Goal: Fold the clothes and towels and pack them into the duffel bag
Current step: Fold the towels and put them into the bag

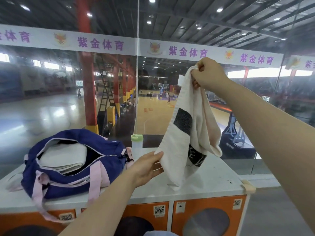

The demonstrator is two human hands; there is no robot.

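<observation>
Nearest me the orange lockers (208, 217) carry a white top (213, 178), its near edge bare to the right of the bag. My left hand (146, 166) pinches the towel (185, 133) by its lower left edge, thumb over the cloth. The towel's bottom corner rests on the top; the rest hangs in the air. My right hand (207, 74) is clenched on its bunched upper end, well above the top. To the left the blue bag (71, 164) lies unzipped, a folded white towel (64, 158) inside. Farther, a bottle (136, 142) stands by the glass (51, 103).
</observation>
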